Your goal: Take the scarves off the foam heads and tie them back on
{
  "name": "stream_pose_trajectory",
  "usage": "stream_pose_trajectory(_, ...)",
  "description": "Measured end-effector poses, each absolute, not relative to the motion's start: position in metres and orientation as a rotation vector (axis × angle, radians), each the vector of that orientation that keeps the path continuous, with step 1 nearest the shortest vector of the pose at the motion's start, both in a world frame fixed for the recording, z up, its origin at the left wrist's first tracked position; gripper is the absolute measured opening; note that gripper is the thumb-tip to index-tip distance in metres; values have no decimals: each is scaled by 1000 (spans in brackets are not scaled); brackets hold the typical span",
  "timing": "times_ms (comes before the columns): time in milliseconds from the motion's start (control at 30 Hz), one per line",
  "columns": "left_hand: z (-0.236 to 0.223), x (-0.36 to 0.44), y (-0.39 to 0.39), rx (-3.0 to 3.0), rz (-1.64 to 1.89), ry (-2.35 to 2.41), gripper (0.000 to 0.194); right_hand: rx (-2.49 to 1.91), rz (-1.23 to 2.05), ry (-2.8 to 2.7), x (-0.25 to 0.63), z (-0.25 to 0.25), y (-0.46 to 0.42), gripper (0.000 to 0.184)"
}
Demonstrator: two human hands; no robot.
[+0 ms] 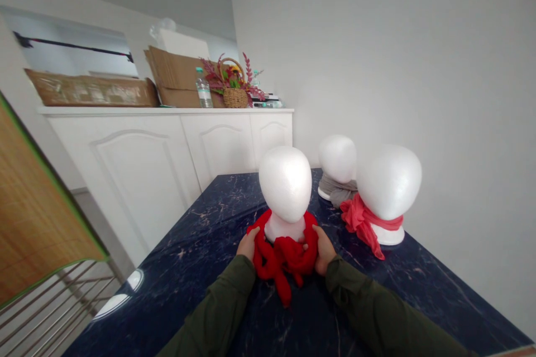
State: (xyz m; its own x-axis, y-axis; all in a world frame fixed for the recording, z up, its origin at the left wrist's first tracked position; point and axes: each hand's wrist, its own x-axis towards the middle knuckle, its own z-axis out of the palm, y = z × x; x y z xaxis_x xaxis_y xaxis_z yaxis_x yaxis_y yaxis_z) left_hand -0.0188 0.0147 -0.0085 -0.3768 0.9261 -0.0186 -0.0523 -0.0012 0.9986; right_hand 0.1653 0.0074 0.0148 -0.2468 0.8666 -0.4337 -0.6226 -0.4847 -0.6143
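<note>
Both hands (248,244) (323,248) clasp red scarf (285,259) — two scarfed foam heads (387,192) behind

- Both arms come in from the bottom of the frame in long, dark olive-green sleeves.
- The cloth is plain, softly creased, ending at the wrists.
- The left hand (248,245) and right hand (323,250) are bare, no rings or watch visible.

left hand (247,245) and right hand (322,249) grip red scarf (285,259) around near foam head (285,189) | far right: foam head with pink scarf (363,222); behind it one with grey scarf (338,190) | dark marble table (201,251)
</note>
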Motion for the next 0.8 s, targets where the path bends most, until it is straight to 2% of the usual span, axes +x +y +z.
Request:
stream_pose_trajectory(167,-12,-16,15,877,1517,1376,12,-954,1899,-385,165,15,7,36)
stream_pose_trajectory(800,-13,-16,15,835,1523,1351,13,-1051,1910,-511,162,8,11,39)
